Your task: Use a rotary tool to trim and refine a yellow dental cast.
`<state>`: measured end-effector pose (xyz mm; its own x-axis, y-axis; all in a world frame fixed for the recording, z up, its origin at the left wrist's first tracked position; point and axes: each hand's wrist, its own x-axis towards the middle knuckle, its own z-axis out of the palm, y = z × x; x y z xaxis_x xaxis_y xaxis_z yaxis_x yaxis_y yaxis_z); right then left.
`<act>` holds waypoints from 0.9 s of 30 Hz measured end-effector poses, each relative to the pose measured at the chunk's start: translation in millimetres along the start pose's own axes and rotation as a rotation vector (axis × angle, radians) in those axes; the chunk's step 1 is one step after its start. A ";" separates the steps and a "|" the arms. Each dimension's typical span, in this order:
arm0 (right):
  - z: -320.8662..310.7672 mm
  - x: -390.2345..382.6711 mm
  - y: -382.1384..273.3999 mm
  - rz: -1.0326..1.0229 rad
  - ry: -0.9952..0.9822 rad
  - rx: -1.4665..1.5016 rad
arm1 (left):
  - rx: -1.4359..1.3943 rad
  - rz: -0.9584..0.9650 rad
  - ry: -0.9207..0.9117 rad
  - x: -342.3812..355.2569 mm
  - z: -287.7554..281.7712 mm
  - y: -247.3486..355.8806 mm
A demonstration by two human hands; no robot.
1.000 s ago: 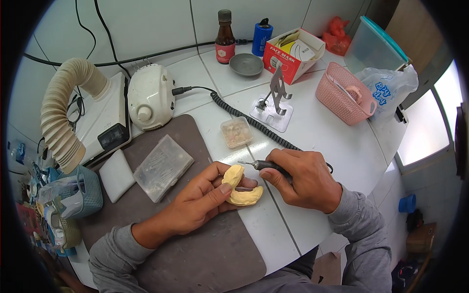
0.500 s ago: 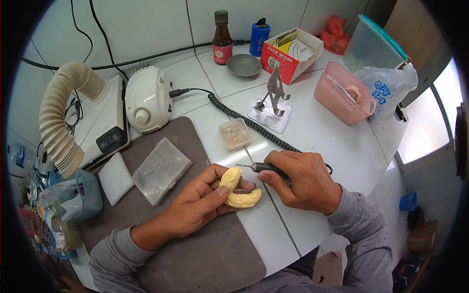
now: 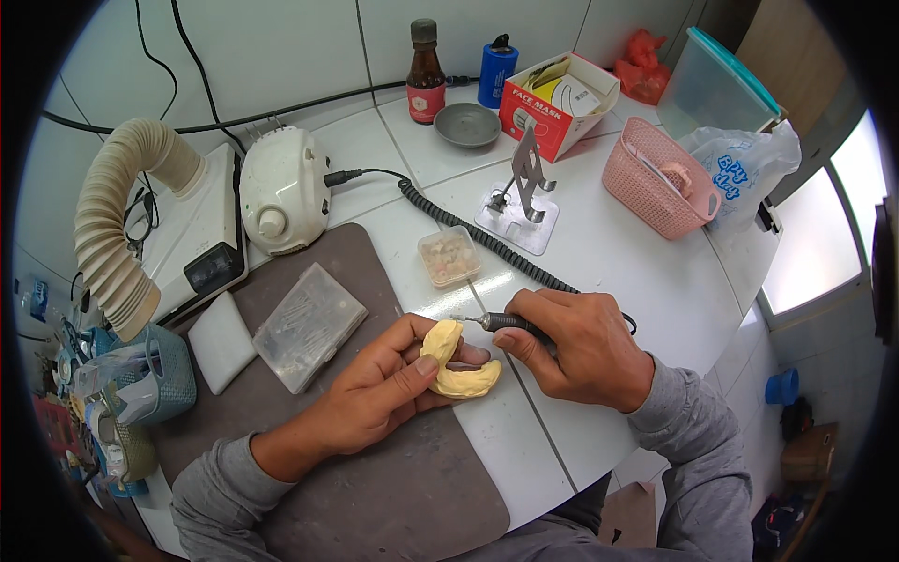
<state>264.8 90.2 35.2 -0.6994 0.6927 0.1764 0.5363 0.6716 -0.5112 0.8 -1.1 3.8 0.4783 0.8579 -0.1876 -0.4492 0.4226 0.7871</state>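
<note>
My left hand (image 3: pixel 379 386) is closed on a pale yellow, horseshoe-shaped piece that looks like a dental cast (image 3: pixel 473 381). The thumb presses its near face, and other fingers support it from behind. In my right hand (image 3: pixel 592 348) is a dark rotary handpiece (image 3: pixel 504 321), gripped like a pen and pointing left. Its thin metal bit lies close to the upper end of the cast; I cannot tell whether they touch. A coiled black cord (image 3: pixel 487 244) runs from a white motor control unit (image 3: pixel 286 192) toward the right hand.
A brown mat (image 3: pixel 375 496) lies under my left arm, bearing a clear case of thin bits (image 3: pixel 311 328) and a white block (image 3: pixel 222 343). Ahead stand a small tub (image 3: pixel 449 258), a metal phone stand (image 3: pixel 530 183), a mask box (image 3: pixel 562 112) and a pink basket (image 3: pixel 660 183). A ribbed hose (image 3: pixel 108 225) arches at left.
The handpiece has shifted very slightly left, toward the upper end of the cast. My left hand and the cast look almost unmoved.
</note>
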 end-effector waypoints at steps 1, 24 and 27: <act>0.1 0.1 -0.2 0.003 -0.003 -0.001 | 0.001 -0.002 0.002 -0.2 0.0 0.1; 5.4 0.6 0.6 -0.022 0.033 -0.014 | 0.013 -0.002 0.002 -0.7 -0.8 0.2; 7.1 -1.0 3.9 -0.051 0.080 -0.025 | 0.017 -0.002 -0.003 0.3 1.1 1.0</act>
<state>264.3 90.2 27.0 -0.6869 0.6752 0.2688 0.5127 0.7124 -0.4791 1.4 -0.7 5.2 0.4815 0.8561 -0.1880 -0.4349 0.4195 0.7968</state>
